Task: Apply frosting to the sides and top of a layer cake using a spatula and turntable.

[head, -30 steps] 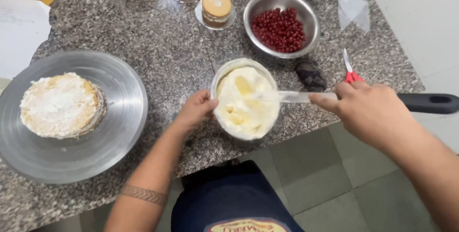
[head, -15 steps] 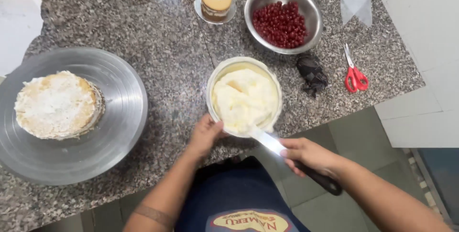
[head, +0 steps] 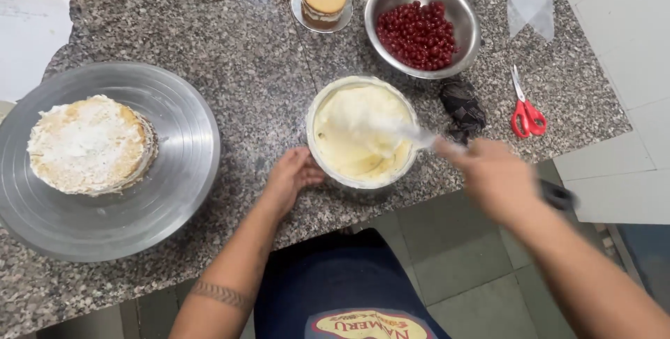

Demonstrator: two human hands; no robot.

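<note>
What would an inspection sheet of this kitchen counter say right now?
Surface: speckled granite counter.
Job's things: bowl of cream; spatula with its blade in the cream.
Clutter: cake on metal turntable; bowl of red berries; red scissors; small layered cake; paper sheet.
Hands: left hand steadies the bowl; right hand, blurred, grips the spatula.
Cables: nothing seen.
Surroundings: tiled floor.

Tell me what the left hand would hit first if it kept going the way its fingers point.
The left hand already has its fingertips at the side of the round metal bowl of pale cream, pointing up and to the right. Going straight on, it would press into that bowl's wall first, with nothing showing between them.
</note>
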